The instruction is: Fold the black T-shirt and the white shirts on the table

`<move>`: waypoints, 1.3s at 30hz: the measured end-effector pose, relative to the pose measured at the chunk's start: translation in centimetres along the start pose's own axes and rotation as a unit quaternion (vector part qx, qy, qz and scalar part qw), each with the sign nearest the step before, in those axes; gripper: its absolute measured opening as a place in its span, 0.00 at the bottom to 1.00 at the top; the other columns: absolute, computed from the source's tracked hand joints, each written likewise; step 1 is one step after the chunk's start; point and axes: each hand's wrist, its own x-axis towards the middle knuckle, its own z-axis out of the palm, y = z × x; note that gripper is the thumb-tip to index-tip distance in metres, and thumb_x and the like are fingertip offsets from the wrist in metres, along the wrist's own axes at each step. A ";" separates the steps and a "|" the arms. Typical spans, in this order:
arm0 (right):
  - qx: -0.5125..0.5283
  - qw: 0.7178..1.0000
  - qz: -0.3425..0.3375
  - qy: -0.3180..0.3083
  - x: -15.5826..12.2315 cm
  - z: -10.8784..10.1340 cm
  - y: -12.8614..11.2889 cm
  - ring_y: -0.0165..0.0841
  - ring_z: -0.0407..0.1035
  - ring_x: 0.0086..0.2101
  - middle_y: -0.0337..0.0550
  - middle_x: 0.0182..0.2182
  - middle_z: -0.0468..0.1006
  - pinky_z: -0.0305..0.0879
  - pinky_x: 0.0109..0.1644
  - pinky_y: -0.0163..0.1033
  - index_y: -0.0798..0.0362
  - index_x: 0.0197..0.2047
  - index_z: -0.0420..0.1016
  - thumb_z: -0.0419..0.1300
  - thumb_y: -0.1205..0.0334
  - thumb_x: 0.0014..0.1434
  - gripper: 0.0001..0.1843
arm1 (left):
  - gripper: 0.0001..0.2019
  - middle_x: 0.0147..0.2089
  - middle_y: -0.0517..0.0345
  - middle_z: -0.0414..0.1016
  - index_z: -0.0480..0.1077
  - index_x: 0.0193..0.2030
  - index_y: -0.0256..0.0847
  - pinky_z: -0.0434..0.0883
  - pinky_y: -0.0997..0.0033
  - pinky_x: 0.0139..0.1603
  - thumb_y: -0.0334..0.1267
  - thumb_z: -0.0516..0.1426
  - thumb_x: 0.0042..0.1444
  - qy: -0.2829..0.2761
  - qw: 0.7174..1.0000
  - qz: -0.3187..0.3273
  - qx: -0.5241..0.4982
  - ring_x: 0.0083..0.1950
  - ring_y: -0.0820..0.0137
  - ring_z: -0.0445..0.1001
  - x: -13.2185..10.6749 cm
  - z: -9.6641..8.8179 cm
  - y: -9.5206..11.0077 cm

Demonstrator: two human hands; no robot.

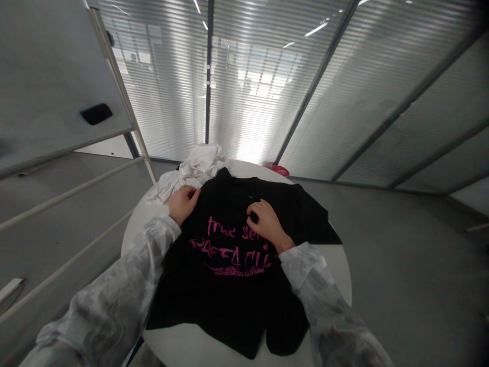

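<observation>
A black T-shirt (225, 300) with pink lettering lies spread over a round white table (340, 275), its collar at the far side. One sleeve reaches out to the right. My left hand (183, 205) is at the shirt's left edge near the shoulder, with thumb and forefinger closed on the cloth there. Over the middle of the chest, above the lettering, hovers or rests my right hand (265, 221); its fingers are curled, with a gap between them and the thumb. Whether it touches the fabric is hard to make out.
Crumpled white cloth (198, 163) is heaped at the table's far left. A pink object (280, 170) shows behind the far edge. To the left stands a whiteboard (49, 66) on a white frame (76, 201). Glass panels with blinds (164, 92) line the back.
</observation>
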 end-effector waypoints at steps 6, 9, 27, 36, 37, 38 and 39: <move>0.002 1.000 -0.002 0.002 0.0 -0.1 -0.1 0.42 0.76 0.45 0.40 0.42 0.83 0.58 0.75 0.58 0.45 0.40 0.72 0.64 0.67 0.61 0.07 | 0.21 0.46 0.53 0.85 0.83 0.43 0.47 0.69 0.64 0.44 0.56 0.54 0.73 -0.001 1.000 0.000 -0.005 0.47 0.60 0.81 0.0 0.0 0.0; -0.008 1.000 0.004 0.006 0.0 -0.1 -0.1 0.42 0.76 0.45 0.40 0.40 0.83 0.58 0.76 0.57 0.45 0.40 0.71 0.64 0.67 0.60 0.07 | 0.21 0.46 0.53 0.85 0.83 0.43 0.46 0.69 0.64 0.45 0.56 0.54 0.73 -0.004 1.000 0.000 -0.003 0.47 0.60 0.81 0.0 -0.2 0.0; -0.020 0.999 0.030 0.014 -0.1 -0.4 -0.2 0.42 0.77 0.44 0.40 0.40 0.83 0.57 0.76 0.59 0.44 0.36 0.70 0.65 0.64 0.61 0.07 | 0.21 0.48 0.51 0.85 0.83 0.44 0.47 0.71 0.64 0.47 0.56 0.53 0.73 -0.019 1.000 -0.011 0.006 0.49 0.59 0.81 -0.1 -0.3 0.2; -0.025 0.999 0.033 0.008 0.0 -0.6 -0.5 0.42 0.78 0.45 0.41 0.39 0.83 0.58 0.75 0.60 0.46 0.37 0.73 0.63 0.53 0.72 0.11 | 0.21 0.46 0.53 0.86 0.82 0.41 0.46 0.69 0.64 0.44 0.57 0.55 0.72 -0.017 1.000 -0.008 -0.003 0.46 0.61 0.81 0.0 -0.4 0.1; -0.025 0.999 0.033 0.008 0.0 -0.6 -0.4 0.42 0.78 0.45 0.41 0.39 0.83 0.58 0.75 0.60 0.46 0.37 0.74 0.63 0.52 0.73 0.12 | 0.21 0.46 0.53 0.86 0.82 0.41 0.46 0.69 0.64 0.43 0.57 0.55 0.72 -0.017 1.000 -0.008 -0.004 0.46 0.61 0.81 0.0 -0.5 0.2; -0.024 0.999 0.034 0.009 0.0 -0.5 -0.4 0.42 0.78 0.45 0.41 0.40 0.83 0.58 0.76 0.60 0.46 0.38 0.74 0.63 0.51 0.73 0.12 | 0.21 0.45 0.53 0.86 0.82 0.41 0.46 0.69 0.64 0.44 0.57 0.55 0.72 -0.018 1.000 -0.009 -0.005 0.46 0.61 0.81 0.0 -0.5 0.2; -0.024 0.999 0.035 0.009 0.0 -0.4 -0.3 0.42 0.79 0.46 0.41 0.40 0.84 0.58 0.75 0.60 0.45 0.38 0.75 0.63 0.51 0.73 0.11 | 0.21 0.45 0.53 0.86 0.82 0.41 0.47 0.69 0.64 0.44 0.57 0.55 0.72 -0.019 1.000 -0.010 -0.006 0.46 0.60 0.81 0.0 -0.6 0.3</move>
